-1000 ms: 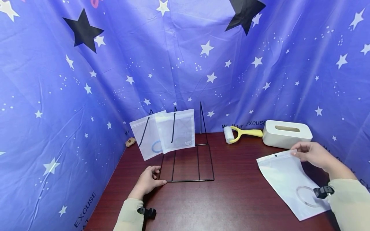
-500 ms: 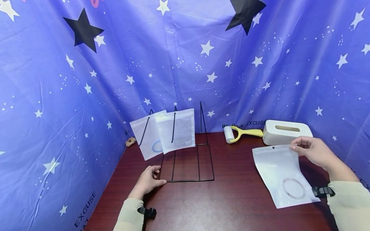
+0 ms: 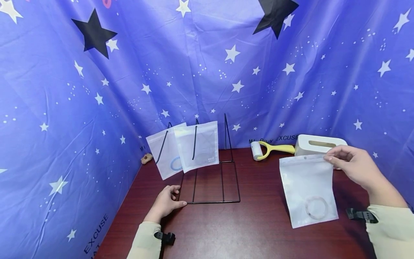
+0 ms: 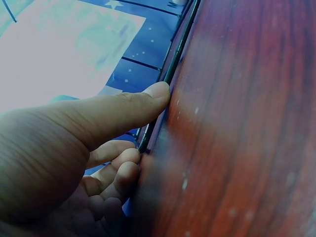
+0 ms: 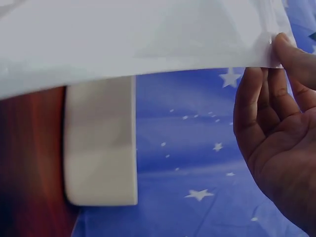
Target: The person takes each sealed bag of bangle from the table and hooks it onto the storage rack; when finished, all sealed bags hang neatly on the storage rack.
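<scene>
My right hand [image 3: 355,167] pinches the top right corner of a white zip bag [image 3: 300,180], which hangs upright with a pale ring [image 3: 316,208] showing through its lower part. In the right wrist view, thumb and fingers meet at the edge of the bag [image 5: 148,39]. At the front left corner of a black wire rack [image 3: 213,203], my left hand [image 3: 165,203] grips the frame. The left wrist view has the thumb [image 4: 158,91] on the wire and the other fingers curled beside it. Two white zip bags hang on the rack's hooks: one [image 3: 161,140] with a blue ring, the other [image 3: 197,144] overlapping it.
A white tissue box [image 3: 310,140] stands behind the right hand, partly covered by it. Left of the box lies a yellow-handled lint roller [image 3: 271,148]. A small tan object [image 3: 146,158] sits at the table's back left. A starry blue curtain [image 3: 194,54] surrounds the table.
The right hand has raised the bag and brought it leftward, and the bag has swung from slanting to hanging nearly straight. The left hand and the rack stay put.
</scene>
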Action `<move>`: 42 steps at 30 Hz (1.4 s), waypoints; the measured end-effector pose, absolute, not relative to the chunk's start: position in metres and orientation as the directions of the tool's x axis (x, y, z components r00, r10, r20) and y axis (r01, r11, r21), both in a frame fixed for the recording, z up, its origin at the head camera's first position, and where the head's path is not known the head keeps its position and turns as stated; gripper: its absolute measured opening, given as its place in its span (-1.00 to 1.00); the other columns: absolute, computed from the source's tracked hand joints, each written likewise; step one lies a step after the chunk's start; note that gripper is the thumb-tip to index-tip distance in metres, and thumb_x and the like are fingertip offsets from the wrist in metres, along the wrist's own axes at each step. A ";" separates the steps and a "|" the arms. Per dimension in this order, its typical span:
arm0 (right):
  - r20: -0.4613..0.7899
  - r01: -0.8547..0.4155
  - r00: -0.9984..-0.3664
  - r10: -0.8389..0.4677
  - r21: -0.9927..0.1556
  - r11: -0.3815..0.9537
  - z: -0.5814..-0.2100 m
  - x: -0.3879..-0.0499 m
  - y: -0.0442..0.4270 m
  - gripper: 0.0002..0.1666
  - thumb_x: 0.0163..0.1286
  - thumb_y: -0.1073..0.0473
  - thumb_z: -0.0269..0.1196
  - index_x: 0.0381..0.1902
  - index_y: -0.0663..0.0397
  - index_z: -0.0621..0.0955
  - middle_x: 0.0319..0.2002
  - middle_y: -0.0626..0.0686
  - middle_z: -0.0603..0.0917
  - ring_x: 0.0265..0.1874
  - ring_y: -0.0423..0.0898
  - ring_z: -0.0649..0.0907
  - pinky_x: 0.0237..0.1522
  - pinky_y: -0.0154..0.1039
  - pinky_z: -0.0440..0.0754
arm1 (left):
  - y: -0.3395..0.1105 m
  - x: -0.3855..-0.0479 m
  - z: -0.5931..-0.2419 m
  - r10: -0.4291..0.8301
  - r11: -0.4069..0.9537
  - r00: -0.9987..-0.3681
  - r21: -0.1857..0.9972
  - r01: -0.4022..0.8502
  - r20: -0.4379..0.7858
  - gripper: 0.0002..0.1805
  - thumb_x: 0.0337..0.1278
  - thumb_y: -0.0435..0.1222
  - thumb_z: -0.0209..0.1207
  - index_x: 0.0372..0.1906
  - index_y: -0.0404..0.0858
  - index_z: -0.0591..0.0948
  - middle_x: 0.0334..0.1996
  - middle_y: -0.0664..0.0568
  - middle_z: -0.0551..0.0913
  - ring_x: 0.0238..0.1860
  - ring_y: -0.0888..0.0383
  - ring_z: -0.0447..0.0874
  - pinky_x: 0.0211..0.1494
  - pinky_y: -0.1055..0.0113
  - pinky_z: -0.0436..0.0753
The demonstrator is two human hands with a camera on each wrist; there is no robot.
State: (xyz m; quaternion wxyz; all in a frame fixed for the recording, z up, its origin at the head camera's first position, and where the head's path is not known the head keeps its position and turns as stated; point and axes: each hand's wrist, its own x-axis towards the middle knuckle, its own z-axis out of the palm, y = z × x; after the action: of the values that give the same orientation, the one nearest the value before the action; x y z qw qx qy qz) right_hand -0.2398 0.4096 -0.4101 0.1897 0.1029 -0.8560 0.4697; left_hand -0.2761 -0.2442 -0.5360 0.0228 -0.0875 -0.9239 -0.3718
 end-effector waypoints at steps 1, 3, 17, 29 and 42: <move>0.424 -0.356 -0.905 0.012 -0.774 0.524 -0.407 -0.238 0.407 -0.89 0.40 0.38 0.40 -0.14 0.24 0.72 -0.42 -0.04 0.77 -0.45 -0.28 0.69 -0.40 -0.44 0.63 | -0.244 -0.276 -0.536 0.145 0.707 -0.984 0.684 0.179 0.107 -0.23 -0.14 -0.23 0.68 0.26 -0.31 0.64 -0.14 0.08 0.60 -0.24 0.14 0.53 -0.10 0.18 0.54; 0.433 -0.360 -0.901 0.029 -0.783 0.508 -0.401 -0.233 0.402 -0.89 0.40 0.41 0.39 -0.13 0.27 0.72 -0.42 -0.04 0.76 -0.46 -0.28 0.68 -0.42 -0.42 0.63 | -0.244 -0.276 -0.536 0.146 0.706 -0.984 0.685 0.179 0.107 -0.23 -0.14 -0.23 0.67 0.27 -0.31 0.63 -0.13 0.08 0.60 -0.24 0.14 0.53 -0.10 0.18 0.54; 0.548 -0.447 -0.829 0.114 -0.771 0.454 -0.371 -0.219 0.375 -0.86 0.36 0.51 0.36 -0.13 0.37 0.72 -0.42 -0.05 0.79 -0.52 -0.25 0.68 -0.51 -0.36 0.50 | -0.246 -0.276 -0.537 0.149 0.713 -0.984 0.679 0.178 0.101 -0.21 -0.12 -0.22 0.67 0.29 -0.32 0.62 -0.11 0.08 0.60 -0.24 0.16 0.52 -0.12 0.20 0.54; 0.635 -0.603 -0.755 0.162 -0.770 0.207 -0.351 -0.208 0.342 -0.83 0.29 0.64 0.33 -0.15 0.60 0.66 -0.41 0.00 0.80 -0.55 -0.19 0.68 -0.45 -0.45 0.58 | -0.247 -0.277 -0.538 0.156 0.706 -0.981 0.681 0.193 0.116 -0.20 -0.18 -0.21 0.69 0.27 -0.33 0.63 -0.12 0.05 0.61 -0.26 0.15 0.53 -0.13 0.19 0.54; 0.685 -0.708 -0.702 0.195 -0.700 -0.090 -0.342 -0.208 0.318 -0.82 0.21 0.76 0.28 -0.21 0.73 0.61 -0.41 0.15 0.79 -0.55 -0.13 0.71 -0.42 -0.43 0.64 | -0.246 -0.276 -0.538 0.151 0.705 -0.982 0.684 0.188 0.114 -0.20 -0.17 -0.23 0.68 0.27 -0.35 0.63 -0.13 0.03 0.61 -0.26 0.13 0.53 -0.14 0.19 0.54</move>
State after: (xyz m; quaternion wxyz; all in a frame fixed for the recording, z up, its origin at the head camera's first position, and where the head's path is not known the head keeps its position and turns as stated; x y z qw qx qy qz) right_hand -0.2084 0.3181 -0.3417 0.3200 0.2161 -0.5939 0.7058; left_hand -0.2764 -0.2458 -0.5383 0.0249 -0.0918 -0.9230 -0.3728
